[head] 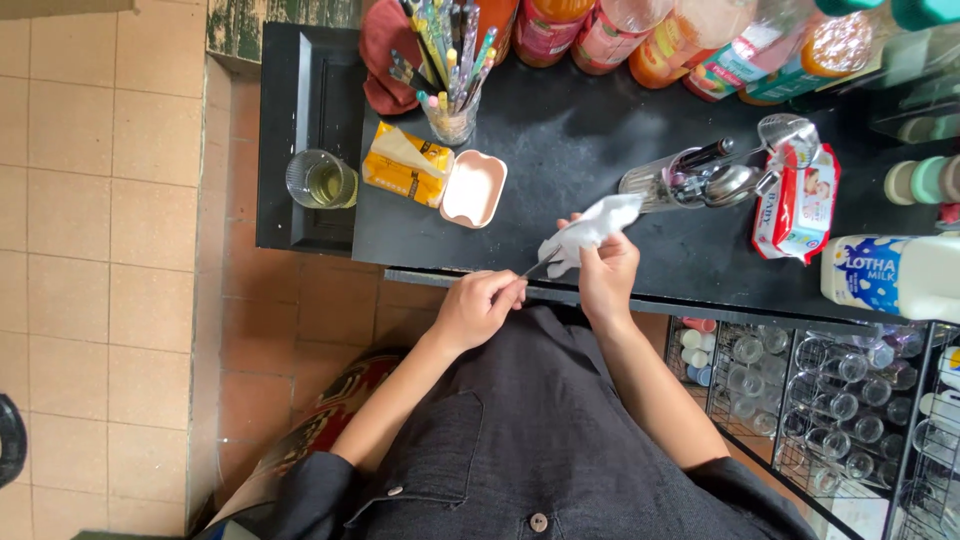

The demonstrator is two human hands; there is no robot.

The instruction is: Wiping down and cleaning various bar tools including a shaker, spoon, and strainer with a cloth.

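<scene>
Closest to us, our left hand (pixel 478 308) pinches the end of a thin metal utensil (pixel 537 266) between closed fingers, so the stem stays steady while its far end goes into the cloth. We cannot tell whether it is a spoon, a fork or something else, since the head is hidden. Just beyond, our right hand (pixel 607 277) has its fingers closed around a white tissue (pixel 590 228), bunched over the tip of the utensil; held this way, the tissue wraps the metal on all sides. Both hands hover over the near edge of the black desk (pixel 560 150), touching nothing on it.

Past the hands, a glass holder (pixel 660 185) lies on its side with more spoons (pixel 728 183) and dark handles sticking out of it, mouth turned right, near enough to reach. Beside it sits a red and white pack of wipes (pixel 797 205), and farther right a white milk bottle (pixel 895 275) lies at the desk's edge. To the left rest a yellow tissue pack (pixel 405 165) and a pink tray (pixel 473 188), just beside each other, with a glass of pale drink (pixel 321 180) set apart on the raised side ledge. At the back, a cup of pens and straws (pixel 450 70) stands upright, and a row of orange drink bottles (pixel 640 35) lines the far edge, out of the working space. Below right, wire racks of glasses (pixel 820 400) sit under the desk.
</scene>
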